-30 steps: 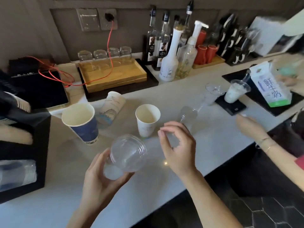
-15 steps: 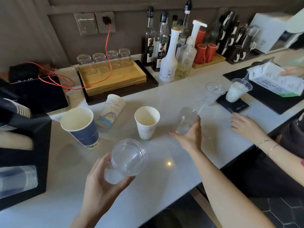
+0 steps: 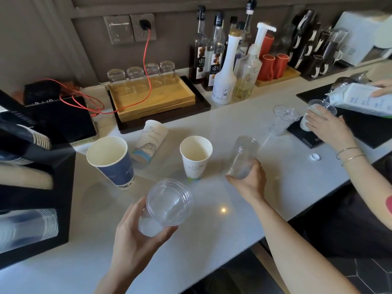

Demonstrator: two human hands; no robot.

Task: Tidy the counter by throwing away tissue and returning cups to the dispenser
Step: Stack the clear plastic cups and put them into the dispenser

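My left hand (image 3: pixel 135 238) holds a clear plastic cup (image 3: pixel 167 203) tilted with its mouth toward me, above the white counter (image 3: pixel 212 240). My right hand (image 3: pixel 249 183) grips a second clear plastic cup (image 3: pixel 244 158), upside down on the counter. A blue paper cup (image 3: pixel 112 160) and a white paper cup (image 3: pixel 196 155) stand upright between them. Another white printed cup (image 3: pixel 150 141) lies on its side behind. A third clear cup (image 3: pixel 283 118) lies tipped further right. The black cup dispenser (image 3: pixel 63 209) at the left holds stacked cups. No tissue is visible.
Another person's hand (image 3: pixel 326 128) steadies a cup of milk (image 3: pixel 316 113) on a black scale while a milk carton (image 3: pixel 364 101) pours. A wooden tray (image 3: pixel 152 98) with several glasses, syrup bottles (image 3: pixel 220 60) and a red cable (image 3: pixel 146 60) stand along the back wall.
My right hand has reached forward from near the held cup and closed around the upside-down clear cup. The other person tipped the milk carton and moved a hand to the milk cup.
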